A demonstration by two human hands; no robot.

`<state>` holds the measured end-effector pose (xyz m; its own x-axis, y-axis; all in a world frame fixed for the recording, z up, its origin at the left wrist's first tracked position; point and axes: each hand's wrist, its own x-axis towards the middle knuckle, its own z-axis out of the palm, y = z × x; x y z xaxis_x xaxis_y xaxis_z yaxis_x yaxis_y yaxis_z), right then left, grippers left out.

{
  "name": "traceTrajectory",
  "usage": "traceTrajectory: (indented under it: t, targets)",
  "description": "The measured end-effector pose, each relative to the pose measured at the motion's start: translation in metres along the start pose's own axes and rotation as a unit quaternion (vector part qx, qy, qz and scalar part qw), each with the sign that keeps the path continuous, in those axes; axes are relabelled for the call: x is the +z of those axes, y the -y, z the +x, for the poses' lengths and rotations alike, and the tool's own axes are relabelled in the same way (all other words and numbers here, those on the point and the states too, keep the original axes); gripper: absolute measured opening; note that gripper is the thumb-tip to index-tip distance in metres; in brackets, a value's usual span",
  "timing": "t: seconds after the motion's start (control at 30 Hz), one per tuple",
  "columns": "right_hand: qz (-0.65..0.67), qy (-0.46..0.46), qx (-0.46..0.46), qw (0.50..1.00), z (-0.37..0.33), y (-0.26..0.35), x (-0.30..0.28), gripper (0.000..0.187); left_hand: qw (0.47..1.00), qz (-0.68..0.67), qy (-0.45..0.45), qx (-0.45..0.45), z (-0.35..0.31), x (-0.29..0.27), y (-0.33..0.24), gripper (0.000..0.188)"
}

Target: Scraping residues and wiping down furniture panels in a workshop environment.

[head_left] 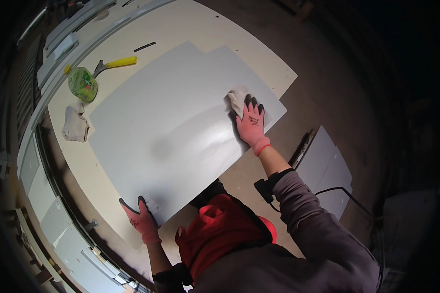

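Note:
A large grey panel (181, 107) with a glossy face lies flat on a pale board. My right hand (252, 122), in a pink glove with black fingertips, presses a crumpled white cloth (237, 99) against the panel near its far right corner. At the panel's near left edge rests my left hand (143, 220), gloved alike, thumb and finger spread apart. It touches the panel beside a small pale label (152, 201). Some of its fingers are hidden. Faint streaks and a shine show across the panel's middle.
Left of the panel stand a green bottle with a yellow cap (82, 84), a yellow-handled scraper (120, 62) and a folded white cloth (76, 123). A short dark strip (144, 47) lies farther back. More grey panels (327, 168) lean at the right, near a black cable (344, 189).

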<state>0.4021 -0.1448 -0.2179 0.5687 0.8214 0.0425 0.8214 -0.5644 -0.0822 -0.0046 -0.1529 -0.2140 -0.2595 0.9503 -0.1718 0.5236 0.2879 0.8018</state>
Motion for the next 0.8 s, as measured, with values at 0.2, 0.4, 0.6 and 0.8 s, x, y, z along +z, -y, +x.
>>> traceTrajectory:
  t: [0.2, 0.4, 0.6, 0.8]
  targets:
    - [0.026, 0.142, -0.192, 0.971, -0.068, 0.093, -0.025, 0.061, 1.000, -0.026, 0.002, -0.016, -0.004, -0.002, 0.000, 0.063]
    - [0.155, 0.150, -0.458, 0.863, -0.119, 0.246, 0.006, 0.058, 0.999, 0.025, -0.004, 0.048, -0.012, 0.011, 0.010, 0.061]
    - [0.131, 0.092, -0.315, 0.935, -0.034, 0.204, 0.005, 0.056, 0.999, -0.036, 0.001, 0.014, -0.012, 0.010, 0.000, 0.060]
    - [0.029, -0.003, 0.088, 0.996, 0.045, -0.054, 0.009, 0.057, 0.999, 0.016, -0.033, 0.037, -0.011, 0.013, 0.002, 0.060]
